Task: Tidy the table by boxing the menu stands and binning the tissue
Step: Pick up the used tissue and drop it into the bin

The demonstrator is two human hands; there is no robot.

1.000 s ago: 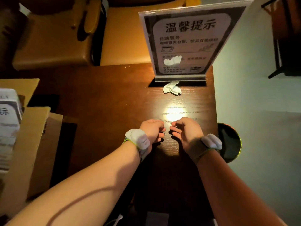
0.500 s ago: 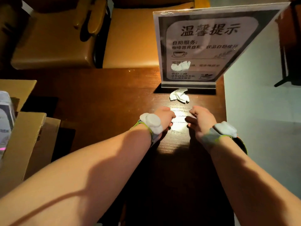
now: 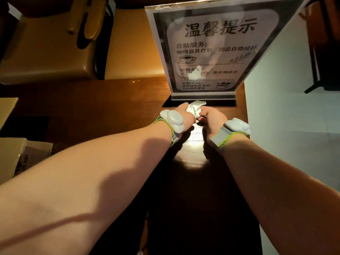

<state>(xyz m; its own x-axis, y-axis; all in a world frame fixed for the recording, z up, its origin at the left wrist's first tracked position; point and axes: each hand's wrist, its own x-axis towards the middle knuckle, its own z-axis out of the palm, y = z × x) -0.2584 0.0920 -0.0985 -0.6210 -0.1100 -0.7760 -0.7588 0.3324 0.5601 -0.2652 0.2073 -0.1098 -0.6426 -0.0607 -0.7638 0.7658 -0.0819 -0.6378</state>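
A crumpled white tissue (image 3: 195,107) lies on the dark wooden table (image 3: 110,107), just in front of the base of a clear acrylic menu stand (image 3: 211,48) holding a printed card. My left hand (image 3: 184,116) presses against the tissue's left side with its fingers curled. My right hand (image 3: 211,117) closes its fingertips on the tissue's right side. Both hands cover the near part of the tissue. Each wrist wears a grey band.
Cardboard box flaps (image 3: 9,155) stand at the left edge of the view. Tan padded chairs (image 3: 47,52) sit beyond the table's far edge. The table's right edge drops to a pale floor (image 3: 294,126). A dark chair leg (image 3: 314,85) shows at far right.
Both hands have moved forward across the table from its near middle and now close on the tissue at the stand's base. The view has moved closer to the stand.
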